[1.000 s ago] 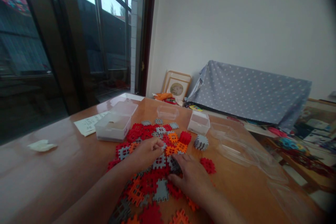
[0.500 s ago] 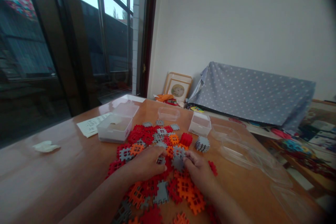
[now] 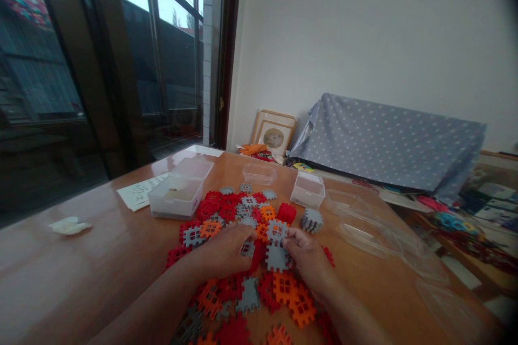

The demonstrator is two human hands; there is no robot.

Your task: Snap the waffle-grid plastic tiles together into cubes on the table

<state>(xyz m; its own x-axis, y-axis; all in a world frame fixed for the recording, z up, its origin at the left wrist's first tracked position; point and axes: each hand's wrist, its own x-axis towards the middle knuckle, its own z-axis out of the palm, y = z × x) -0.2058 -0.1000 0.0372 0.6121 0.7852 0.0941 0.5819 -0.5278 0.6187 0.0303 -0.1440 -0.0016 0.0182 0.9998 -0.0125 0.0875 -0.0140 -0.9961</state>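
Note:
My right hand [image 3: 306,254] is closed, thumb and fingers pinching two joined grey interlocking tiles at their right edge. The upper one is a grey window tile [image 3: 277,230]; below it is a solid grey tile [image 3: 277,257]. My left hand [image 3: 231,250] curls its fingers round another grey lattice tile [image 3: 247,248], which shows beside the fingertips. Both hands are over a spread of loose tiles, among them an orange lattice tile [image 3: 285,287] and a solid grey tile [image 3: 248,294]. The left palm side is hidden.
A stack of grey tiles [image 3: 311,220] and a red stack [image 3: 287,213] stand right of the spread. Beyond are an open clear box [image 3: 177,202], a smaller box [image 3: 308,190] and a shallow tray [image 3: 259,173]. Clear lids [image 3: 366,234] lie right; crumpled tissue [image 3: 69,226] lies left.
My right hand has turned the joined grey tiles, so their flat faces show more fully now. My left hand stays nearly in place, with its grey tile slightly more visible.

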